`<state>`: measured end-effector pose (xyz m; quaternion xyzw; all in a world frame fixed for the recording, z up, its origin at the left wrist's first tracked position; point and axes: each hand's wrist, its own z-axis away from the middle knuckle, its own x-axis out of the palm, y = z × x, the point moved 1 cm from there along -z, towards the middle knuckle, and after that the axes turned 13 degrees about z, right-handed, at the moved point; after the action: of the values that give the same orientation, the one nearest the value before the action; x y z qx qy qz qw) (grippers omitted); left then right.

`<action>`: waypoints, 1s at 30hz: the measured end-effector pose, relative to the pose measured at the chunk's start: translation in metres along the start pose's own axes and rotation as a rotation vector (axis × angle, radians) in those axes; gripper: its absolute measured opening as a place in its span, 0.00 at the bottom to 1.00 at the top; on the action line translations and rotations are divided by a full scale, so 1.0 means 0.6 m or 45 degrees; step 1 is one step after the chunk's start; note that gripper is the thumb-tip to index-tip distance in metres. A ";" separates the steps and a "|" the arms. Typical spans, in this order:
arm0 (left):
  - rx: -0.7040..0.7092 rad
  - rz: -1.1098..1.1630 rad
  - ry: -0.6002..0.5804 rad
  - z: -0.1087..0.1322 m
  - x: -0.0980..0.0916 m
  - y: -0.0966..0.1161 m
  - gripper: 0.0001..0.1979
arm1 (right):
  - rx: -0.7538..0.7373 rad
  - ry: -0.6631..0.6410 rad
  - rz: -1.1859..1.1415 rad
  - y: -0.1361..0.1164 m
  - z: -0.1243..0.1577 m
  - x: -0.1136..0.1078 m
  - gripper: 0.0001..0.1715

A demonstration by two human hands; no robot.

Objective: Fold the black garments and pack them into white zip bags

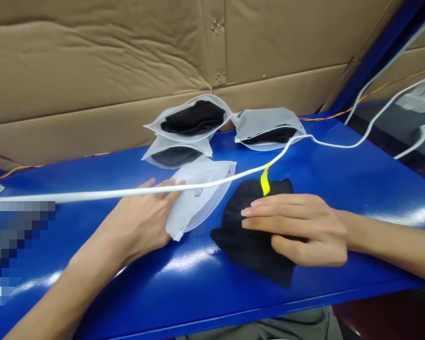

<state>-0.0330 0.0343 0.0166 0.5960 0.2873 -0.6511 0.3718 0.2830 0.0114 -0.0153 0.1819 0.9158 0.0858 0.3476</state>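
My left hand [138, 219] is at the left edge of a frosted white zip bag [200, 189]. Its index finger lies over the bag and the thumb is hidden, so the bag's edge appears pinched between them. My right hand [301, 229] lies flat, fingers stretched out, on a folded black cloth item [241, 236] whose exact kind I cannot make out. A yellow tag [265, 182] sticks up at the cloth's far edge. The cloth rests on the blue table [184, 297].
Behind stand frosted bags with black cloth inside: one at the back [193, 118], one below it [177, 156], and one to the right [269, 127]. A white cable [127, 192] crosses in front of the view above the table. A cardboard wall [99, 56] closes off the back.
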 end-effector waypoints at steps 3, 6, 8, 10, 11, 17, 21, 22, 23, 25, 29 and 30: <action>0.065 -0.031 0.092 0.010 0.003 0.029 0.48 | 0.085 -0.088 0.076 0.017 0.003 0.008 0.14; 0.253 0.100 0.150 0.012 0.018 0.040 0.54 | 0.108 -0.103 0.071 0.013 0.006 0.009 0.15; 0.383 0.226 0.052 0.009 0.027 0.042 0.54 | 0.106 -0.110 0.072 0.008 0.008 0.008 0.16; 0.432 0.315 -0.056 0.007 0.029 0.045 0.54 | 0.114 -0.119 0.068 0.006 0.009 0.006 0.17; 0.430 0.338 -0.078 0.007 0.027 0.047 0.53 | 0.117 -0.121 0.067 0.005 0.009 0.005 0.17; 0.161 0.198 0.094 0.014 0.002 0.066 0.41 | 0.182 -0.075 0.170 0.007 0.013 0.006 0.12; -0.154 0.080 0.326 0.003 0.012 0.069 0.36 | 0.213 -0.130 0.094 0.004 0.017 0.014 0.14; -0.111 0.110 0.348 -0.001 0.018 0.069 0.35 | 0.205 -0.144 0.059 0.004 0.018 0.016 0.15; -0.035 0.157 0.332 -0.003 0.025 0.068 0.33 | 0.195 -0.152 0.034 0.004 0.018 0.017 0.15; 0.105 0.237 0.247 -0.005 0.040 0.065 0.31 | 0.176 -0.180 0.021 0.005 0.019 0.017 0.16; 0.073 0.150 0.190 0.005 0.060 0.061 0.30 | 0.187 -0.277 0.063 0.015 0.020 0.009 0.23; 0.029 0.097 0.203 0.008 0.063 0.060 0.30 | 0.206 -0.298 0.070 0.019 0.020 0.006 0.26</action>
<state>-0.0067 0.0052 -0.0175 0.6608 0.2857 -0.5902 0.3652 0.2917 0.0234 -0.0232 0.2431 0.8675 -0.0005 0.4339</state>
